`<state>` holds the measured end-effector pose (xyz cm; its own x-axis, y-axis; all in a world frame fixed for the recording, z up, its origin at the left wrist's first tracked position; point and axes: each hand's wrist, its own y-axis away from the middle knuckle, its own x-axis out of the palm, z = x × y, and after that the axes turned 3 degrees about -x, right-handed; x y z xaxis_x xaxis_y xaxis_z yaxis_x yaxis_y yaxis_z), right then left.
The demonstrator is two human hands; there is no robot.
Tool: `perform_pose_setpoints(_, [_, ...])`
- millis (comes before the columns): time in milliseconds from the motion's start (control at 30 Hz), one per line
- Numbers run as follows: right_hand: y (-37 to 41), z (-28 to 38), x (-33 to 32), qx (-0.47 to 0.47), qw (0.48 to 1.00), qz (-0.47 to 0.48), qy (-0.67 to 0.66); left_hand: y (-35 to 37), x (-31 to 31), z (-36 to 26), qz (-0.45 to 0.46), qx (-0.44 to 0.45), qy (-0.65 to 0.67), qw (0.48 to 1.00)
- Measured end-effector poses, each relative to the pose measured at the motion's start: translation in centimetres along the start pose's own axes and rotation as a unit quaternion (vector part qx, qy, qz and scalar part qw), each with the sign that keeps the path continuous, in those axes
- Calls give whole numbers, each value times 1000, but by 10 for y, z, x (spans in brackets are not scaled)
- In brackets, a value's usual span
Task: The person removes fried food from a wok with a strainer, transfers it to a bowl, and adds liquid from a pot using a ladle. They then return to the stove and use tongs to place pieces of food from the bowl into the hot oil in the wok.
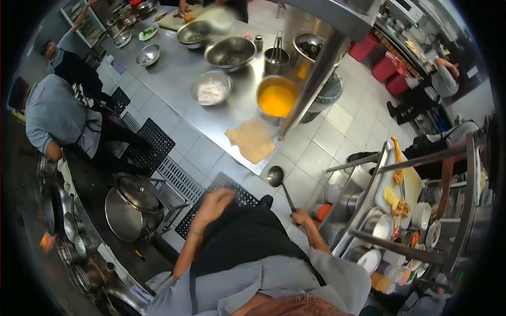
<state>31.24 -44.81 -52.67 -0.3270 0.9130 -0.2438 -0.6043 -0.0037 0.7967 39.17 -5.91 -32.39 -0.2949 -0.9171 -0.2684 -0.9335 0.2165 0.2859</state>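
Head view: right hand (301, 216) around ladle (275, 177).

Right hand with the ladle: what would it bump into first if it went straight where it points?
Most likely the edge of the steel table, at the tan cloth on it. The right hand points its ladle that way, though depth is hard to judge.

Commercial restaurant kitchen. Evidence: long stainless steel counter (174, 79) carrying metal mixing bowls (230, 52); large lidded stockpot (132, 208); tiled floor (311, 152) with rubber mats (155, 139); stacked plates (421, 215); several uniformed, aproned workers (58, 118).
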Motion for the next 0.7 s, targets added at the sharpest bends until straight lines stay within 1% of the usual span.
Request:
perform_pose_setpoints(33, [-14, 9, -4, -24, 992, 24, 122, 19, -8, -2, -23, -36, 8, 999])
perform_pose_setpoints(67, [-26, 24, -12, -51, 967, 45, 245, 32, -16, -3, -48, -67, 17, 996])
perform_pose_setpoints(133, [-34, 70, -4, -95, 931, 82, 342, 47, -35, 40, -104, -70, 41, 991])
perform_pose_setpoints(167, [-26, 112, 8, -119, 906, 102, 394, 56, -43, 62, -139, -78, 56, 986])
perform_pose_setpoints(200, [-12, 145, 21, -144, 871, 128, 451, 62, -52, 74, -170, -77, 35, 982])
perform_pose_setpoints(233, [-10, 154, 31, -216, 852, 112, 464, 70, -60, 60, -182, -66, -10, 981])
perform_pose_setpoints(267, [-14, 167, 44, -296, 820, 109, 477, 79, -71, 45, -208, -66, -53, 974])
perform_pose_setpoints(300, [-19, 186, 62, -380, 777, 121, 488, 85, -81, 50, -211, -44, -61, 975])
perform_pose_setpoints(333, [-22, 199, 71, -403, 780, 133, 460, 93, -91, 59, -225, -28, -69, 972])
perform_pose_setpoints(367, [-25, 215, 79, -425, 778, 159, 434, 106, -101, 66, -247, -6, -27, 969])
perform_pose_setpoints(400, [7, 250, 88, -377, 826, 202, 368, 118, -110, 87, -258, 38, 0, 966])
perform_pose_setpoints(433, [30, 281, 100, -369, 817, 214, 389, 132, -121, 98, -278, -1, -33, 960])
perform_pose_setpoints(467, [60, 304, 115, -271, 897, 228, 266, 147, -129, 112, -298, -27, -35, 953])
perform_pose_setpoints(500, [73, 327, 124, -266, 885, 268, 274, 161, -137, 131, -321, -51, -23, 945])
perform_pose_setpoints(533, [79, 346, 138, -267, 874, 297, 279, 183, -147, 147, -365, -78, -2, 928])
perform_pose_setpoints(567, [89, 362, 148, -239, 898, 306, 209, 200, -153, 162, -397, -99, 19, 912])
perform_pose_setpoints(633, [86, 387, 159, -227, 882, 341, 232, 228, -148, 188, -448, -130, 42, 884])
perform_pose_setpoints(667, [86, 401, 171, -224, 877, 353, 238, 244, -149, 195, -451, -148, 39, 880])
perform_pose_setpoints(700, [89, 420, 194, -227, 856, 389, 253, 262, -154, 200, -450, -166, 37, 877])
